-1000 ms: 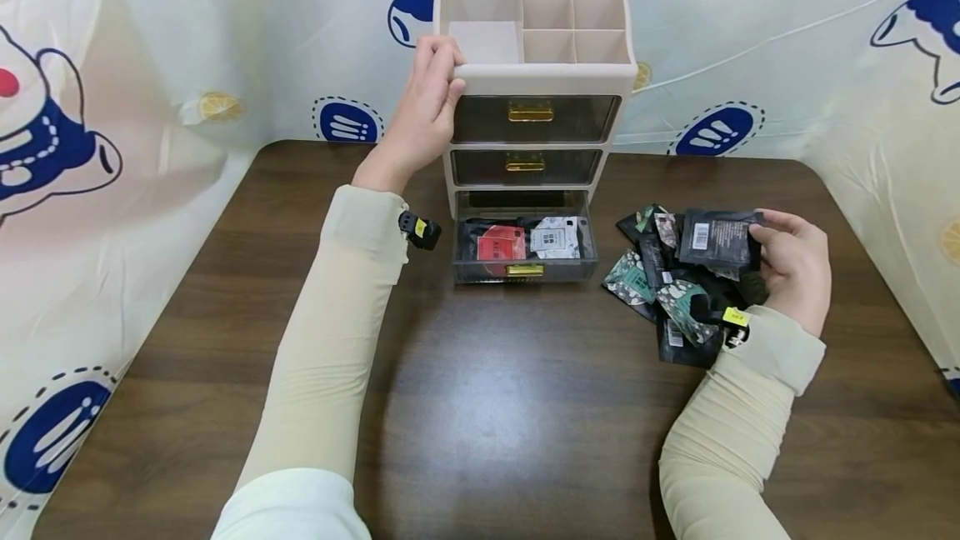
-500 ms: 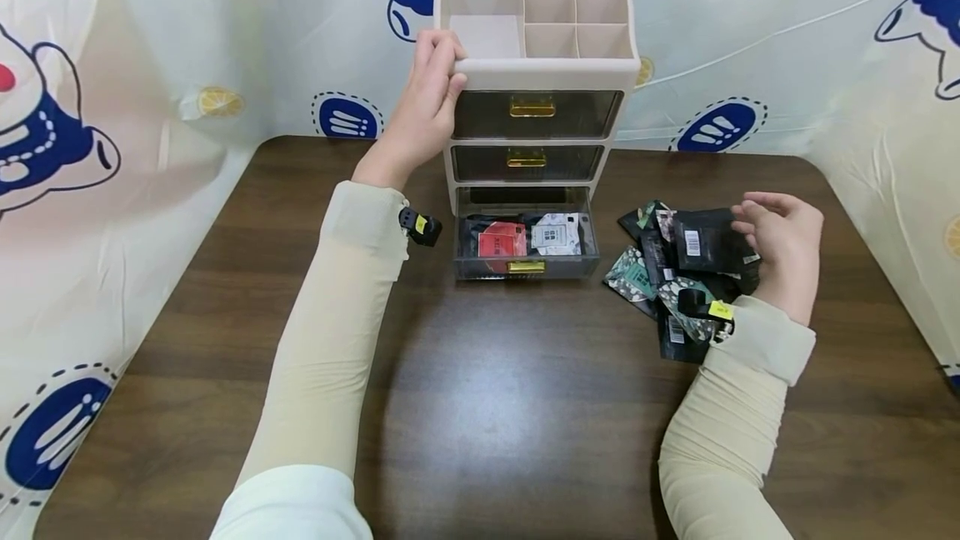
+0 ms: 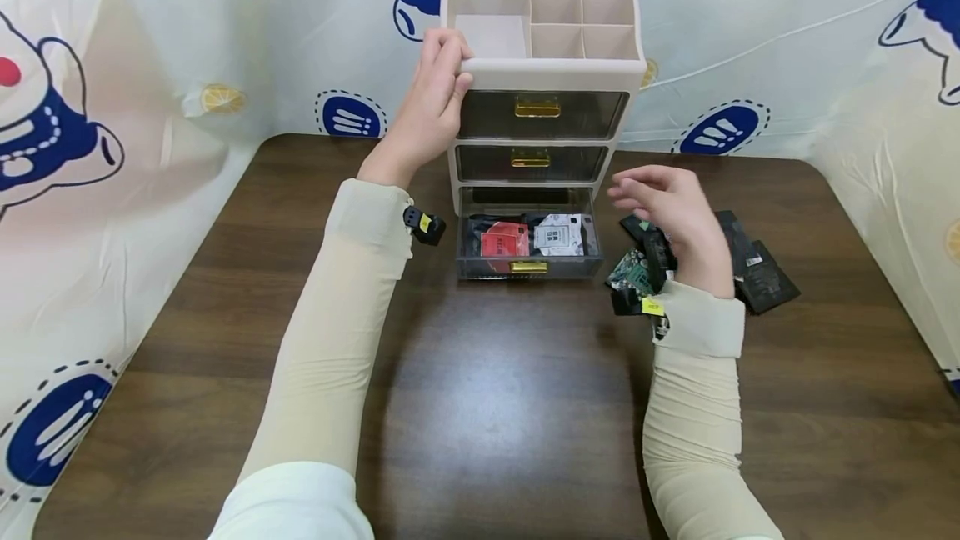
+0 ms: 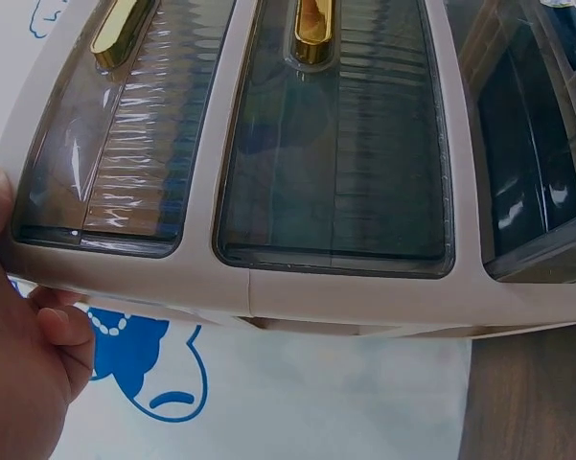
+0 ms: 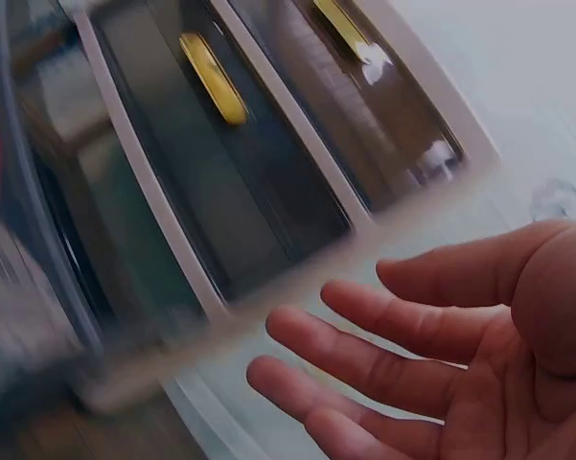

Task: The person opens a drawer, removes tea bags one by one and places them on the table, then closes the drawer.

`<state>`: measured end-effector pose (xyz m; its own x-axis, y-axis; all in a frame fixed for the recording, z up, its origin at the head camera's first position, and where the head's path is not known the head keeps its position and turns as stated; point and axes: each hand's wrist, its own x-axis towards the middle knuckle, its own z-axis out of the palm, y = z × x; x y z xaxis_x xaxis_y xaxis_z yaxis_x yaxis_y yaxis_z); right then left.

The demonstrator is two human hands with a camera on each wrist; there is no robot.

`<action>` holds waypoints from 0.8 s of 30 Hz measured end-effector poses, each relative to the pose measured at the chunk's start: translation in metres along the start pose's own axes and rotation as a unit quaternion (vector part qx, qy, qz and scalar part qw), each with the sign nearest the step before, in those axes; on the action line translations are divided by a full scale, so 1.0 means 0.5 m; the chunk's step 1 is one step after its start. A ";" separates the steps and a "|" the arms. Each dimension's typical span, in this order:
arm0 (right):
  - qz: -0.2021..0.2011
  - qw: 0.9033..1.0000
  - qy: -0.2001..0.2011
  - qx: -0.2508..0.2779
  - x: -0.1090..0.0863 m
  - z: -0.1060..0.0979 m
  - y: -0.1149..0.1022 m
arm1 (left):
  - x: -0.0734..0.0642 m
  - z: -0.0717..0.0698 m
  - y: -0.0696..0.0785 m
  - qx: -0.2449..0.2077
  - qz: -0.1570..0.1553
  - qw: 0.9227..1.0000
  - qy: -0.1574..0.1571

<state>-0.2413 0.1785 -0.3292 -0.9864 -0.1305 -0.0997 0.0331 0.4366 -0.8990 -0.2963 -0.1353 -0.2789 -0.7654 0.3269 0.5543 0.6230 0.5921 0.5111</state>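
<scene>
A pale desktop drawer organizer point(image 3: 551, 73) stands at the back of the table. My left hand point(image 3: 429, 111) grips its upper left front corner, with the thumb on the front in the left wrist view. The bottom drawer point(image 3: 487, 269) is pulled out and holds a red-labelled packet point(image 3: 504, 240) and a white-labelled packet point(image 3: 561, 235). My right hand point(image 3: 678, 215) hovers right of that drawer, fingers loosely extended and nothing between them. Beneath it lies a pile of dark packets, partly hidden, including a green patterned packet point(image 3: 632, 273) and a black packet point(image 3: 767, 277).
Both upper drawers, the top drawer point(image 3: 487, 115) and the middle drawer point(image 3: 483, 163), are pushed in. Open compartments point(image 3: 583, 11) form the organizer's top. A printed curtain point(image 3: 247, 40) hangs behind and beside the brown table point(image 3: 480, 407).
My right hand has let go of a black packet at the pile's right side and moved left toward the open drawer. The left hand keeps its grip on the organizer.
</scene>
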 end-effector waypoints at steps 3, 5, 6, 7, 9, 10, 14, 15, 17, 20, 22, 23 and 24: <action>-0.014 0.998 -0.060 -0.032 0.022 0.032 -0.026 | -0.002 -0.002 0.001 -0.005 -0.002 1.000 0.003; -0.019 0.994 -0.097 -0.056 0.041 0.050 -0.042 | -0.002 0.000 0.002 -0.011 0.004 1.000 0.005; -0.019 0.991 -0.114 -0.067 0.050 0.059 -0.050 | -0.002 0.000 0.002 -0.014 0.006 1.000 0.005; -0.019 0.988 -0.132 -0.075 0.060 0.068 -0.058 | -0.002 0.000 0.002 -0.017 0.008 1.000 0.006; -0.015 0.982 -0.160 -0.095 0.078 0.086 -0.075 | -0.002 0.000 0.001 -0.020 0.010 1.000 0.007; -0.012 0.979 -0.174 -0.103 0.087 0.096 -0.082 | -0.002 0.000 0.000 -0.020 0.013 1.000 0.008; -0.006 0.964 -0.231 -0.132 0.111 0.134 -0.108 | -0.003 -0.002 -0.001 -0.017 0.009 1.000 0.010; -0.006 0.959 -0.246 -0.140 0.117 0.143 -0.112 | -0.003 -0.002 -0.002 -0.015 0.012 1.000 0.011; -0.004 0.949 -0.274 -0.155 0.125 0.160 -0.119 | -0.003 -0.002 -0.002 -0.014 0.014 1.000 0.012; -0.003 0.933 -0.311 -0.183 0.134 0.182 -0.123 | -0.003 -0.002 -0.003 -0.015 0.013 1.000 0.011; -0.002 0.922 -0.329 -0.203 0.139 0.195 -0.123 | -0.002 -0.002 -0.002 -0.012 0.011 1.000 0.008; -0.004 0.918 -0.335 -0.215 0.142 0.200 -0.122 | -0.002 -0.002 -0.002 -0.011 0.009 1.000 0.006; -0.006 0.914 -0.339 -0.225 0.144 0.205 -0.122 | -0.002 -0.002 -0.001 -0.010 0.007 1.000 0.004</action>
<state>-0.2977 0.0512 -0.3253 -0.6556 -0.5920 -0.4688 -0.1969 0.7334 -0.6507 -0.2957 -0.1367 -0.2792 -0.7546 0.3290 0.5677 0.6376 0.5721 0.5160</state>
